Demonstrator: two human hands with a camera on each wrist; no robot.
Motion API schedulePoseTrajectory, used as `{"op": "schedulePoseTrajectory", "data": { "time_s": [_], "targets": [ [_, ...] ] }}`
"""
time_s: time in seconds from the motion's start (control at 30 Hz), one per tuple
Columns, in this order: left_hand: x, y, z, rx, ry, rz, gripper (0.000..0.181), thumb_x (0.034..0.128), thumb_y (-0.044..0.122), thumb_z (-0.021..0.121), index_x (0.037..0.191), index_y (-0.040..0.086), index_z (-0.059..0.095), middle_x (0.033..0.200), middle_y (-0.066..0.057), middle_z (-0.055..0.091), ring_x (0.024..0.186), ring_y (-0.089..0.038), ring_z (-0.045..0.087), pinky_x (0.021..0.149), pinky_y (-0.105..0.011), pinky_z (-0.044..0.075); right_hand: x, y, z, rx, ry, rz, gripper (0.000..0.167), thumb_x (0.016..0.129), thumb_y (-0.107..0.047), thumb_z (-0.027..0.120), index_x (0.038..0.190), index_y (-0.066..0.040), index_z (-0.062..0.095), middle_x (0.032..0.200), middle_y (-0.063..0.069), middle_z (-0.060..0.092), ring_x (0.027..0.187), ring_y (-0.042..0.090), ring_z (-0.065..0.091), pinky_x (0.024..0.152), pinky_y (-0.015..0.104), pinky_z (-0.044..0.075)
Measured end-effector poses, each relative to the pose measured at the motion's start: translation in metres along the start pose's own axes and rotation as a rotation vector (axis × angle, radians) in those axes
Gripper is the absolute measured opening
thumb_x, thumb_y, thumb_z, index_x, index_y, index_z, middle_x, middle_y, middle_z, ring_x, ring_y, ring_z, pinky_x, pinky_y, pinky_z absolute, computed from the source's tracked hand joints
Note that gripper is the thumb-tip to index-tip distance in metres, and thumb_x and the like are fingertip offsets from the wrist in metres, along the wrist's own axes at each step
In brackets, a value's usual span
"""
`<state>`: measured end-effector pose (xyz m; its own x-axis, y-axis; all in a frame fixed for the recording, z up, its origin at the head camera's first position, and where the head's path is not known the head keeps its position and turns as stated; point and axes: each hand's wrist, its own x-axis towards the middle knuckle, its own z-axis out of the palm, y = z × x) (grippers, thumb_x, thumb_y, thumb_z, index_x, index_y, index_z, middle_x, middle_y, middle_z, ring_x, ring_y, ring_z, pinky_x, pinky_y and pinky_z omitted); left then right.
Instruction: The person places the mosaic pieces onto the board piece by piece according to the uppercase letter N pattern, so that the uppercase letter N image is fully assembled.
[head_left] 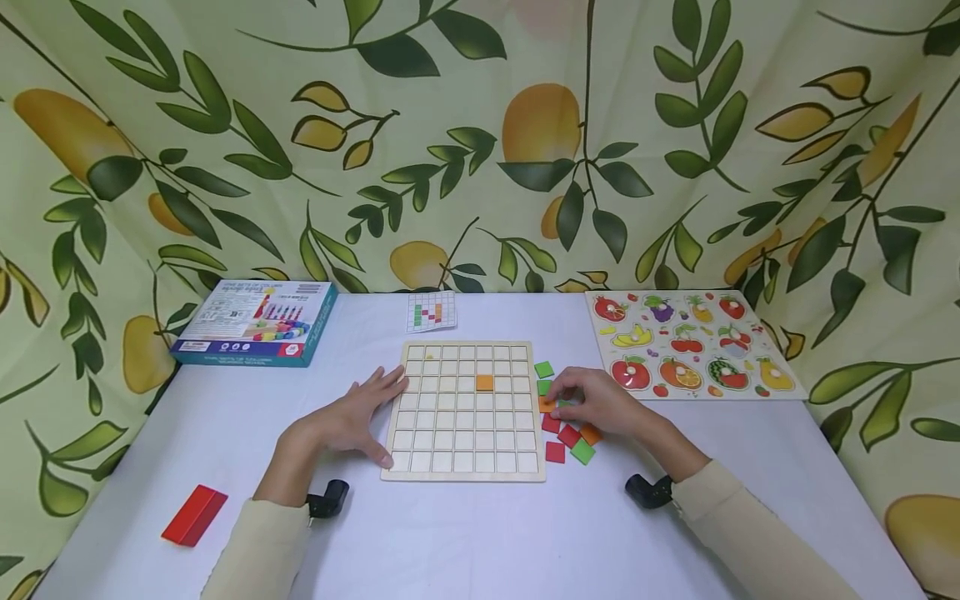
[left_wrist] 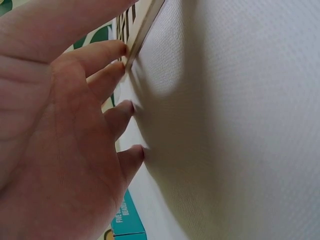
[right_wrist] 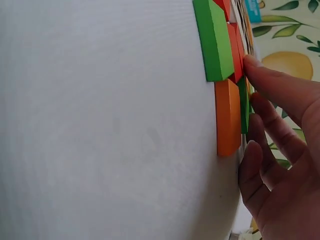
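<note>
A wooden grid board (head_left: 444, 417) lies on the white table, with one orange tile (head_left: 484, 382) in an upper cell right of centre. Spread fingers of my left hand (head_left: 347, 419) rest on the board's left edge. My right hand (head_left: 600, 402) is over the loose tiles to the right of the board, thumb and index finger at an orange tile (head_left: 545, 405) and a green one; whether they pinch one cannot be told. Nearby lie red tiles (head_left: 555, 452), green tiles (head_left: 582, 452) and another orange tile (head_left: 591, 434). In the right wrist view, a green tile (right_wrist: 215, 42) and orange tile (right_wrist: 227, 117) lie below the fingers.
Behind the board is a small pattern card (head_left: 431, 312). A boxed set (head_left: 257, 323) lies at the back left, a fruit picture board (head_left: 693, 344) at the back right. Toward the front left is a red block (head_left: 194, 516). A leaf-printed cloth (head_left: 480, 167) hangs behind the table.
</note>
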<state>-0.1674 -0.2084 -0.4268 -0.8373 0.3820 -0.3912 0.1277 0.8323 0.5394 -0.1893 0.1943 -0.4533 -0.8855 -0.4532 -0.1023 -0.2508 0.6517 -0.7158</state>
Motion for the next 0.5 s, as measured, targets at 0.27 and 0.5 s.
{"op": "schedulePoseTrajectory", "data": {
  "time_s": [0.27,0.5],
  "targets": [
    [-0.0011,0.0015,-0.0026,-0.012,0.004,0.022,0.126,0.0596,0.032,0.098,0.162,0.015,0.028,0.175,-0.003,0.01,0.162,-0.038,-0.003,0.127,-0.069,0.005,-0.001,-0.002,0.0006,-0.004,0.013,0.022,0.02,0.085,-0.017,0.083,0.103,-0.024,0.078,0.108,-0.004,0.075,0.094,0.015,0.059,0.073,0.018,0.053],
    [-0.0002,0.0004,-0.0004,-0.01,0.003,-0.007,0.125,0.0602,0.035,0.097,0.163,0.019,0.028,0.175,-0.002,0.01,0.162,-0.038,-0.002,0.126,-0.071,0.009,-0.0008,-0.0016,0.0014,-0.001,0.004,0.022,0.02,0.085,-0.017,0.084,0.103,-0.024,0.078,0.11,-0.002,0.075,0.094,0.014,0.06,0.073,0.017,0.055]
  ]
}}
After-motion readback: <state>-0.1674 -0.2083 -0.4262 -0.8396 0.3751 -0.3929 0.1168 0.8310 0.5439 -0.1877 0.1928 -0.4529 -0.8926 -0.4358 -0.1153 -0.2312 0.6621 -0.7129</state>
